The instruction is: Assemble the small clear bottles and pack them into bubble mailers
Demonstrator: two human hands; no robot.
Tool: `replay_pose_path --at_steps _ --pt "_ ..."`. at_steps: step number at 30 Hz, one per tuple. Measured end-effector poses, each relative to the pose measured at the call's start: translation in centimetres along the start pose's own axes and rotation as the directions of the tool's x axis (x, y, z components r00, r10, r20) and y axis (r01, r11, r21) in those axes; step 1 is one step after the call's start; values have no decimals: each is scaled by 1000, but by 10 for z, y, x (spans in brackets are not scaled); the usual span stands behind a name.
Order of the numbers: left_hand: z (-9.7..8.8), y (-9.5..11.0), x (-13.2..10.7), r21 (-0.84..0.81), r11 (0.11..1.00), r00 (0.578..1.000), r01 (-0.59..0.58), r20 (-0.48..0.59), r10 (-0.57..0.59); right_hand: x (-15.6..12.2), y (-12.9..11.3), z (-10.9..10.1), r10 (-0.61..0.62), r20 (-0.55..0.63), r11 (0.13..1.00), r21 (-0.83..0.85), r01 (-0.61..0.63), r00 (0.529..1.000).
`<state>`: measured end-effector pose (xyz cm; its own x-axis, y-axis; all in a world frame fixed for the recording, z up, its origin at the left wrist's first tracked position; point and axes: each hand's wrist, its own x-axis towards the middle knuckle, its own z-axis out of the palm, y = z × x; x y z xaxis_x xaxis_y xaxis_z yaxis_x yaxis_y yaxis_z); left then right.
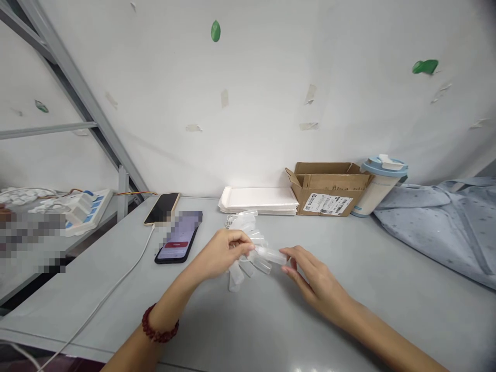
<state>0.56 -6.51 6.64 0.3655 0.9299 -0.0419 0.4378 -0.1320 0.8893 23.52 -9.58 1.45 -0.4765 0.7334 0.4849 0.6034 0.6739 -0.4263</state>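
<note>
While both hands are over the grey surface (pixel 329 338), one translucent tube (pixel 273 256) spans the gap between them. Its long axis runs left to right, the right-hand end angled slightly toward the wearer. Left hand (pixel 221 254): thumb and index fingers pinched together at the tube's left end, so the tube extends rightward from them. Right hand (pixel 315 276): index fingertip at the opposite end, thumb just below; whether these fingers grip or merely touch, cannot tell. Key relation: the tube is in line between the two sets of fingers, neither hand clearly nearer. Similar clear pieces (pixel 243 223) lie in a loose cluster under and beyond the left hand, some fanned toward the wearer. White stack (pixel 259 200) behind the cluster; open cardboard box (pixel 329 188) just right of it.
</note>
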Motion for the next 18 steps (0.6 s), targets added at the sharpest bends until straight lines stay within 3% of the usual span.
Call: replay_pose_path --at_steps 7,18 --pt "-25 -9 6 60 996 989 65 -140 -56 2 28 -4 12 -62 996 -87 -17 998" --pt "-25 -11 7 272 952 908 143 -419 -16 7 38 -7 26 -82 990 -135 -37 996"
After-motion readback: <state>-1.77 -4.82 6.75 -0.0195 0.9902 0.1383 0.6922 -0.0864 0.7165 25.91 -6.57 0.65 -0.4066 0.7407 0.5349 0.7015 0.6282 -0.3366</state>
